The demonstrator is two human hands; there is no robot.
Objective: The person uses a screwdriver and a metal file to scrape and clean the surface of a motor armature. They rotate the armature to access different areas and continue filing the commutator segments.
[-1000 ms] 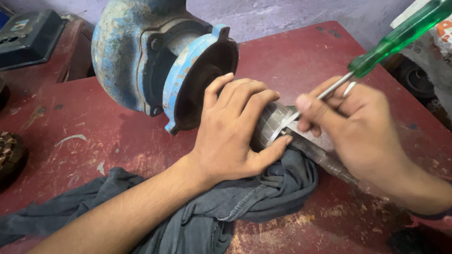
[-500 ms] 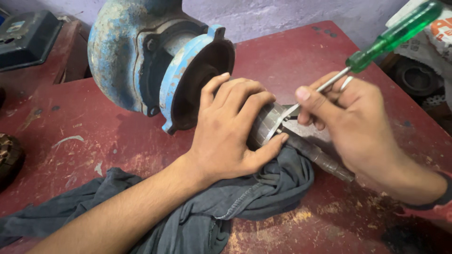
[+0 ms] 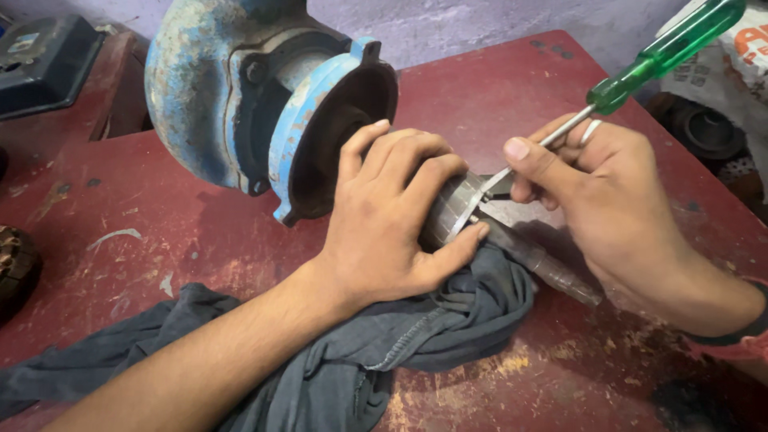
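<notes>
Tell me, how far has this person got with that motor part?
Done: the blue housing lies open on the red table, with the metal rotor out on a grey cloth. In hand: the left hand grips the rotor while the right hand works a green-handled screwdriver at it. Left: rotor and housing are still apart.

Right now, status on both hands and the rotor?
Left hand clamped over ribbed metal rotor. Right hand holds green-handled screwdriver, tip at rotor's end. Rotor shaft lies on grey cloth; blue pump housing close behind.
</notes>
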